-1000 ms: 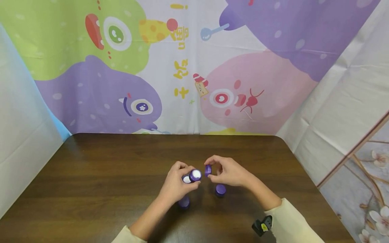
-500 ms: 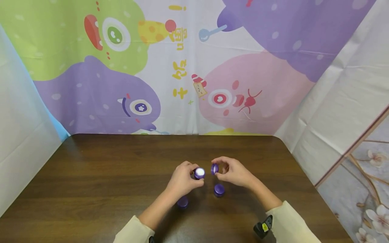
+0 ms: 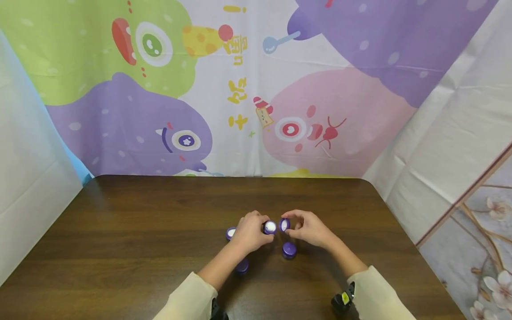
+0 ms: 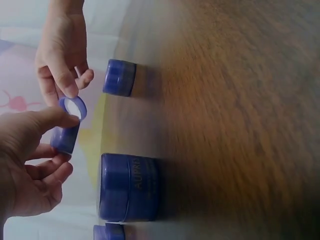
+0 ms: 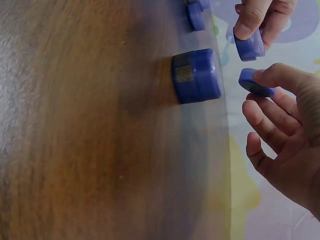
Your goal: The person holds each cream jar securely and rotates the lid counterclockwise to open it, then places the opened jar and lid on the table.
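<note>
Above the table's middle, my left hand (image 3: 251, 231) grips a small purple jar (image 3: 270, 227) with its white top uncovered, tilted toward me. To its right, my right hand (image 3: 310, 229) pinches a purple lid (image 3: 284, 225) between thumb and fingers, its pale inside facing the jar. A narrow gap parts lid and jar in the right wrist view, where the lid (image 5: 256, 85) lies just below the jar (image 5: 249, 47). Beyond my left hand sits another uncovered jar (image 3: 230, 233), partly hidden by the hand.
Two capped purple jars stand on the dark wooden table (image 3: 140, 249): one jar (image 3: 289, 250) below my right hand, the other jar (image 3: 242, 266) beside my left forearm. A cartoon-printed curtain (image 3: 236, 146) hangs behind the table's far edge.
My left hand has moved right with its jar, uncovering part of the jar behind it. My right hand has shifted slightly right, and the lid has turned so its inside shows.
</note>
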Tool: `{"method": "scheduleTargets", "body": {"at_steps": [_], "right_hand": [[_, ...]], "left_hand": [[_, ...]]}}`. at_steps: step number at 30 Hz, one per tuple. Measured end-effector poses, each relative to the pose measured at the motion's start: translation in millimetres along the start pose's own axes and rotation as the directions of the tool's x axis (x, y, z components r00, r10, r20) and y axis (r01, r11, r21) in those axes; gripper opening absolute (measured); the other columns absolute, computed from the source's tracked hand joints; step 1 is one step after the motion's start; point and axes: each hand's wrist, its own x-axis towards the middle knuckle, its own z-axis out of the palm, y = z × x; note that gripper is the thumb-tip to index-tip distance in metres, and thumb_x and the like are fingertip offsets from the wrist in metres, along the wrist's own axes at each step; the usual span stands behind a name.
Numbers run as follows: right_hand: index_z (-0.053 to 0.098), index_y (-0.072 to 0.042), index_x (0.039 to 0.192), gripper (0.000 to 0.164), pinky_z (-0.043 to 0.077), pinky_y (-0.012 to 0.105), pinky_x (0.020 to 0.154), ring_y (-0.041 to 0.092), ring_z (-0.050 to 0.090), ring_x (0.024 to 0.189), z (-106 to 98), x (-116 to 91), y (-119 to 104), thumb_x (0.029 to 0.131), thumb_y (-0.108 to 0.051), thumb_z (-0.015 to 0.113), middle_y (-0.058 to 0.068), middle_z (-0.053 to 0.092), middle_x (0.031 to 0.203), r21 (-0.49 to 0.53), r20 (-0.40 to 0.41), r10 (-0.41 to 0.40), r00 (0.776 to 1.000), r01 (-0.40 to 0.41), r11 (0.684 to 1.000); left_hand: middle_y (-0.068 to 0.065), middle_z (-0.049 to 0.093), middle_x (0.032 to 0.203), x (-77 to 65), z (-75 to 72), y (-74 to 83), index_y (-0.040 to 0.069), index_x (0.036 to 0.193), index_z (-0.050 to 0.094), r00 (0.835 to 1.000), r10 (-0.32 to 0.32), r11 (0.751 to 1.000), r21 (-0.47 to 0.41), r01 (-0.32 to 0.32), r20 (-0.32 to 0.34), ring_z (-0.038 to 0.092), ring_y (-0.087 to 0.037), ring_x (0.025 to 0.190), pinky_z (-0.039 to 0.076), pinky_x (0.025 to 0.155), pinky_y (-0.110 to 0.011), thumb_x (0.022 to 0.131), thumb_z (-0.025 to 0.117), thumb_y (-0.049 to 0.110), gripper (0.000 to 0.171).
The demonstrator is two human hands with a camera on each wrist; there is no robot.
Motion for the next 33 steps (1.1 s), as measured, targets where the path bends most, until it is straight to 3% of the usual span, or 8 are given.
{"method": "scheduleTargets", "body": {"at_steps": [8,18,22,33], "right_hand": [[0.061,-0.007,0.119,0.042,0.039,0.021,0.047,0.010,0.045,0.056,4,0,14,0.079,-0.013,0.072,0.006,0.064,0.095,0.026,-0.041,0.057,0.998,-0.056,0.998],[0.064,-0.008,0.114,0.039,0.039,0.020,0.048,0.007,0.044,0.054,11,4,30,0.077,-0.015,0.074,0.004,0.065,0.093,0.019,-0.062,0.032,0.998,-0.030,0.999],[0.064,-0.005,0.113,0.039,0.039,0.021,0.048,0.007,0.043,0.053,14,5,33,0.077,-0.015,0.075,0.002,0.064,0.091,0.012,-0.068,0.013,0.998,-0.013,1.000],[0.066,-0.007,0.107,0.035,0.040,0.021,0.057,0.010,0.047,0.066,15,8,33,0.075,-0.012,0.077,0.007,0.063,0.094,-0.049,-0.075,0.074,0.994,-0.078,0.996]], "left_hand": [[-0.007,0.061,0.091,7.4,11.6,0.5,0.005,0.100,0.070,0.998,-0.028,0.999,0.017,0.027,0.054,0.057,-0.022,0.084,0.047,0.074,-0.035,0.070,0.078,0.024,0.037],[-0.006,0.062,0.094,15.6,29.0,-1.7,0.007,0.104,0.070,0.986,-0.084,0.996,0.033,0.080,0.142,0.056,-0.023,0.090,0.045,0.082,-0.039,0.071,0.079,0.026,0.039],[-0.006,0.062,0.095,17.3,33.2,-3.9,0.008,0.104,0.070,0.985,-0.087,0.996,0.049,0.080,0.152,0.056,-0.024,0.093,0.044,0.085,-0.039,0.071,0.079,0.026,0.038],[-0.008,0.063,0.096,22.2,38.0,-12.1,0.007,0.103,0.071,0.988,-0.075,0.996,0.056,0.067,0.135,0.055,-0.025,0.092,0.042,0.083,-0.040,0.069,0.078,0.029,0.041]]}}
